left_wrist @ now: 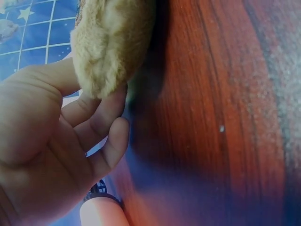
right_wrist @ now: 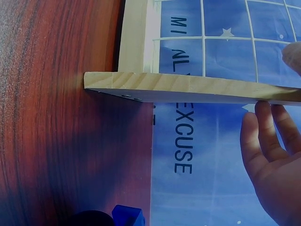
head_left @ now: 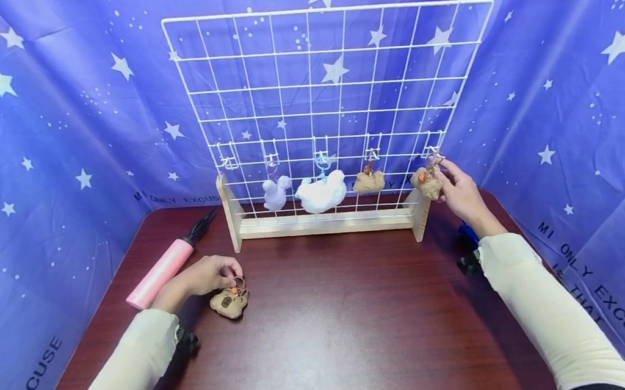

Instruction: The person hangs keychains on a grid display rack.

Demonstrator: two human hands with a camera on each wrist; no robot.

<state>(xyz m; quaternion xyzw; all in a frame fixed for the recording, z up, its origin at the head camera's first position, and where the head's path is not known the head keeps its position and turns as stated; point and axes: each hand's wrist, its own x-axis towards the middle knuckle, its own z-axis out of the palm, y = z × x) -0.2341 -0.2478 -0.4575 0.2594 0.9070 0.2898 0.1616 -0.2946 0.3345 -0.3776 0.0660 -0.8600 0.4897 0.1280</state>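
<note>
My left hand (head_left: 205, 274) pinches the ring of a brown plush keychain (head_left: 227, 304) with an orange bead, low over the table at the left. Its furry brown side (left_wrist: 113, 47) fills the top of the left wrist view. At the rack's right end, my right hand (head_left: 460, 192) holds another brown plush keychain (head_left: 429, 187) by its top, just under the rightmost hook (head_left: 432, 150). Fingertips partly cover its ring. In the right wrist view the fingers (right_wrist: 251, 141) are beside the wooden stand's side piece (right_wrist: 188, 85).
A white wire grid (head_left: 312, 85) stands on a wooden base (head_left: 326, 223). From its hooks hang a lilac plush (head_left: 276, 195), a white plush (head_left: 320, 192) and a brown plush (head_left: 369, 181). The leftmost hook (head_left: 229, 163) is bare. A pink hand pump (head_left: 161, 273) lies beside my left arm.
</note>
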